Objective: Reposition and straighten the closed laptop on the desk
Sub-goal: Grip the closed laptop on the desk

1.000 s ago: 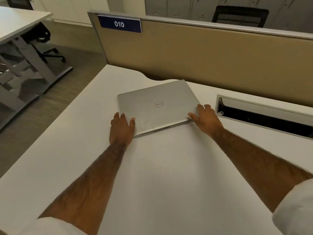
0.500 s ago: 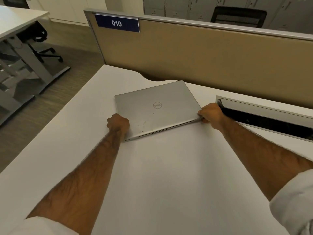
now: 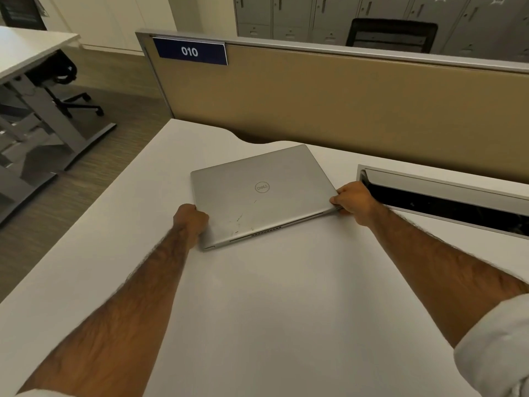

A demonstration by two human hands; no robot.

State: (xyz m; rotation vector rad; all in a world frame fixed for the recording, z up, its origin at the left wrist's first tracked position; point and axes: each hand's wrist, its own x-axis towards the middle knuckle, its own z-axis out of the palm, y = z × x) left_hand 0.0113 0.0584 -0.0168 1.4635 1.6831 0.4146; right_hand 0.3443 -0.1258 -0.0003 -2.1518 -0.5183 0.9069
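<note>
Gripping the closed silver laptop [image 3: 262, 193] by two of its corners, I have both forearms stretched out from the lower corners of the frame toward the middle, bare to the rolled white sleeve [image 3: 498, 348] at lower right. My left hand [image 3: 191, 220] is curled into a loose fist at the laptop's near-left corner, knuckles up, fingers tucked in against the left edge; whether they reach under the machine I cannot tell. My right hand [image 3: 353, 200] is curled around the near-right corner, fingers bunched together and pinching the thin edge, thumb side toward the lid. The laptop lies flat on the white desk [image 3: 257, 310] just above the centre of the frame, lid shut, round logo up, scuff marks near its front-left part and a row of vent slots along the near edge. It sits skewed, its right end farther up the frame than its left, so its edges are not square to the tan partition [image 3: 343, 104] behind it. Just right of my right hand is the open cable tray [image 3: 446, 193] set into the desk. A blue plate [image 3: 189, 52] reading 010 hangs at the partition's upper left
</note>
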